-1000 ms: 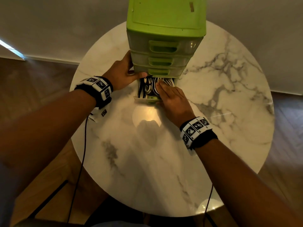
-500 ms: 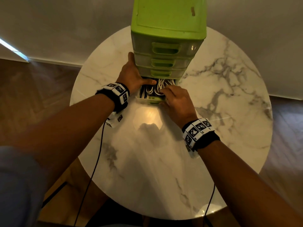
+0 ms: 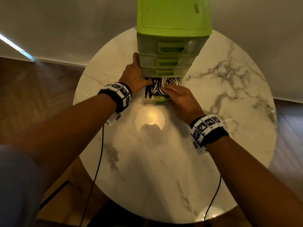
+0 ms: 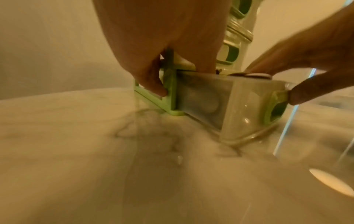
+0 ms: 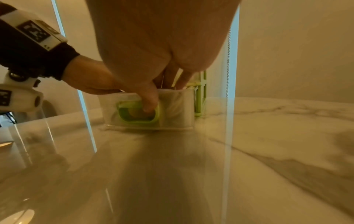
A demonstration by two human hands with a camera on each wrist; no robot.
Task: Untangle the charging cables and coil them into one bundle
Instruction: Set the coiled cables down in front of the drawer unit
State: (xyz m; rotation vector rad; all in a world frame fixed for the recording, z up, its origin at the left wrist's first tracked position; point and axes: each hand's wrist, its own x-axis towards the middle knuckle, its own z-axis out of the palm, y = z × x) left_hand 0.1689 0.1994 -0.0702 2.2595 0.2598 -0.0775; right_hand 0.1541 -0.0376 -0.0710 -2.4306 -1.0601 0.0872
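Left hand (image 3: 133,76) first: it's wrapped around the left side of the green drawer tower (image 3: 172,22), fingers curled onto the frame's corner post in the left wrist view and thumb hooked over the edge of the pulled-out drawer, so I'd guess it's bracing the tower so it doesn't slide on the marble desk (image 3: 229,99). Moving across, the bottom drawer (image 3: 155,101) is pulled out, and it's stuffed with the charging cables (image 3: 159,84), a mess of white and black loops, all inside the drawer and nowhere near coiled. The three drawers above look closed, contents hard to make out through the cloudy plastic. Then the right hand (image 3: 179,97): thumb pressed on the drawer's green front handle, fingers dipped down into the cable pile. Whether they've actually pinched a cable I can't tell, since the fingertips are buried. Looks like the grab-and-lift-out step, with the untangling itself not started.
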